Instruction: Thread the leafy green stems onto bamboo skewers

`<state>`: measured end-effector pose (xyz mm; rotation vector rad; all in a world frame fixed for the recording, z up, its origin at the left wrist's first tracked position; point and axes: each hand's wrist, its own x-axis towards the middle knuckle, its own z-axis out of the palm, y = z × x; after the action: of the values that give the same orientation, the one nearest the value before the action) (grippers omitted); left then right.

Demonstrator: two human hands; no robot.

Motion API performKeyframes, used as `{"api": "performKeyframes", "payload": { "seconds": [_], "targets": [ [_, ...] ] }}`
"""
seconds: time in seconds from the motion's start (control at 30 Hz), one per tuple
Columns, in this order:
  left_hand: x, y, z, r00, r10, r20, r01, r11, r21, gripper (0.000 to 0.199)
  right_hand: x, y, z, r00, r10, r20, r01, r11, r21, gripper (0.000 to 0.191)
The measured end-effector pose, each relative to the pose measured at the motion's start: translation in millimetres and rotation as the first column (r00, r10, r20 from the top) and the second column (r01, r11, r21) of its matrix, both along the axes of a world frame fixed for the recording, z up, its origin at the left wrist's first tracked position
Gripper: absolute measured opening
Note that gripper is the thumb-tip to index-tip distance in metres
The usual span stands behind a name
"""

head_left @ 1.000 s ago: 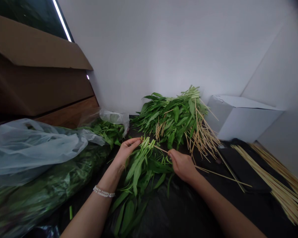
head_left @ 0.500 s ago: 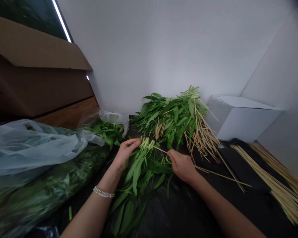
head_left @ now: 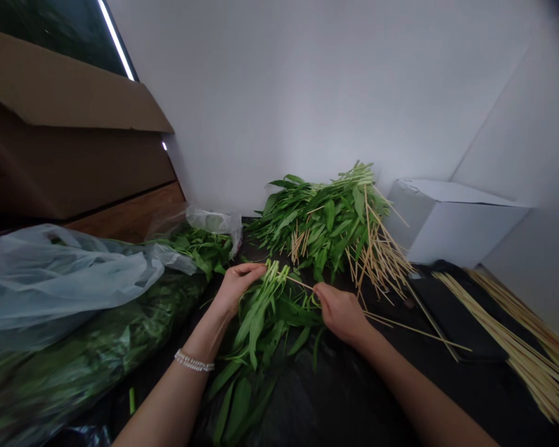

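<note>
Between my two hands runs a thin bamboo skewer, pierced through the stems of several leafy greens that hang down in a row. My left hand, with a beaded bracelet at the wrist, is closed in a pinch at the skewer's left end, beside the stems. At the other end, my right hand has its fingers closed round the skewer. Loose leaves lie below on the black plastic sheet. The exact contact of the left fingertips is partly hidden.
Behind my hands lies a pile of skewered greens with many skewer ends sticking out. Bagged greens are at left, below a cardboard box. A white box, a black flat case and loose skewers lie at right.
Very little differs. My left fingertips have shifted slightly right and down against the stems; my right hand stays nearly in place on the skewer.
</note>
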<state>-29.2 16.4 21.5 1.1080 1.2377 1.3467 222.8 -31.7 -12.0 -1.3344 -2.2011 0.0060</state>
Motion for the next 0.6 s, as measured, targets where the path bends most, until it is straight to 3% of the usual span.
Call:
{"api": "performKeyframes", "payload": {
  "seconds": [0.33, 0.43, 0.6],
  "targets": [
    [2, -5, 3.8, 0.995, -0.077, 0.064, 0.082, 0.993, -0.080, 0.038, 1, 0, -1.7, 0.999, 0.042, 0.006, -0.042, 0.998, 0.043, 0.022],
    [4, -7, 4.2, 0.993, -0.088, 0.078, 0.092, 0.994, -0.050, 0.042, -2, -1, -0.4, 0.999, 0.051, -0.011, -0.051, 0.997, 0.052, 0.023],
    [8, -15, 8.4, 0.945, -0.312, -0.092, 0.316, 0.949, 0.023, 0.046, -3, -1, -0.9, 0.997, 0.071, -0.035, -0.068, 0.995, 0.072, 0.025]
  ]
}}
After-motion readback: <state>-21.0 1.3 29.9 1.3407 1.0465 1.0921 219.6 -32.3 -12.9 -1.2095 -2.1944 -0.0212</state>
